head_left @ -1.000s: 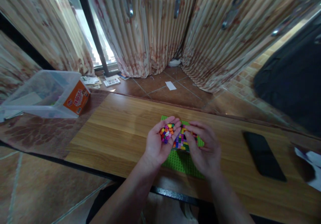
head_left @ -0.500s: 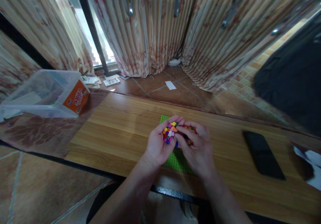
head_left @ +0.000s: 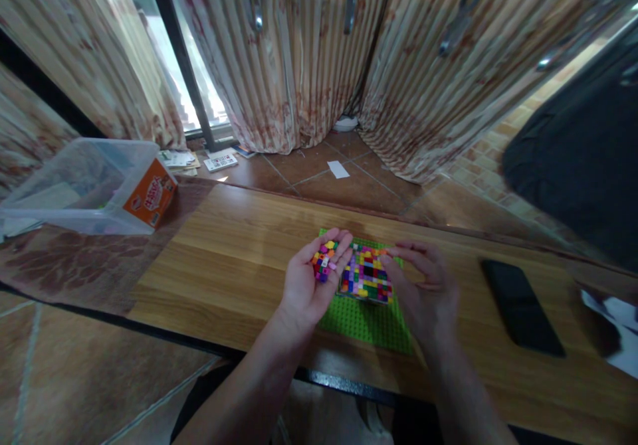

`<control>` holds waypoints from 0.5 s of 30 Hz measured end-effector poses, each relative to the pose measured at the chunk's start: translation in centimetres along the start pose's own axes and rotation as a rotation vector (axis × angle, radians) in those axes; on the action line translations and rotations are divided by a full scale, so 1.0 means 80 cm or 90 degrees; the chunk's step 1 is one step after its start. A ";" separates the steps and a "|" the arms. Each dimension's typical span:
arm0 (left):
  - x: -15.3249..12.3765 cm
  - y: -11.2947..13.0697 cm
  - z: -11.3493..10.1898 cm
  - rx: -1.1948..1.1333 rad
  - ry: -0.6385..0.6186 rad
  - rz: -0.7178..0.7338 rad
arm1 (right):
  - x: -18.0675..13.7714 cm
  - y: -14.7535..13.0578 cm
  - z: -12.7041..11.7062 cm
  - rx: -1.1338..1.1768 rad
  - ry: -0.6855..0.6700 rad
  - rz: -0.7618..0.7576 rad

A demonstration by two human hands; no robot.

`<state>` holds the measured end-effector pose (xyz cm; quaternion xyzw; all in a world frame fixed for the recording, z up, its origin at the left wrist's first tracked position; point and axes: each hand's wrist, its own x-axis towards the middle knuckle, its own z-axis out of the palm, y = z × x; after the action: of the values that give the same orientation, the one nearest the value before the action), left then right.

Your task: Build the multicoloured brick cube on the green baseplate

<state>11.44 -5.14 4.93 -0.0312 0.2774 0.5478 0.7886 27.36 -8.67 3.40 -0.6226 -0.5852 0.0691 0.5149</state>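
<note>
My left hand (head_left: 306, 285) is cupped palm up, holding a heap of tiny multicoloured toy bricks (head_left: 323, 264). To its right, a block built of many coloured bricks (head_left: 366, 275) sits on a green studded baseplate (head_left: 366, 325); a dark rectangular patch shows in its top. My right hand (head_left: 426, 285) is at the right side of this block, thumb and forefinger pinched over its far right part. A small orange brick (head_left: 383, 252) appears at those fingertips. The left fingertips cover the block's left edge.
A black phone (head_left: 522, 307) lies on the wooden table (head_left: 214, 252) at the right, with white paper (head_left: 615, 329) beyond it. At the left stands a clear plastic bin (head_left: 94, 219) with an orange label. Striped curtains (head_left: 279, 66) hang behind.
My right hand has left the heap in my left palm and moved right, over the built block. My left hand has shifted slightly left, so the block now shows between the hands.
</note>
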 end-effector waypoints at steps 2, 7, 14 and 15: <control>0.004 0.005 -0.002 -0.007 0.030 0.034 | 0.005 0.013 -0.007 0.020 -0.011 0.064; 0.007 0.009 -0.003 0.002 0.038 0.054 | 0.008 0.030 -0.005 0.029 -0.071 0.111; 0.007 0.006 -0.003 0.009 0.045 0.052 | 0.006 0.032 0.008 0.027 -0.095 0.094; 0.008 0.006 -0.004 0.009 0.044 0.052 | 0.007 0.031 0.009 0.033 -0.096 0.097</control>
<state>11.05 -4.54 4.52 -0.0328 0.3093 0.5763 0.7557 28.70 -7.30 1.55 -0.6445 -0.5714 0.1697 0.4789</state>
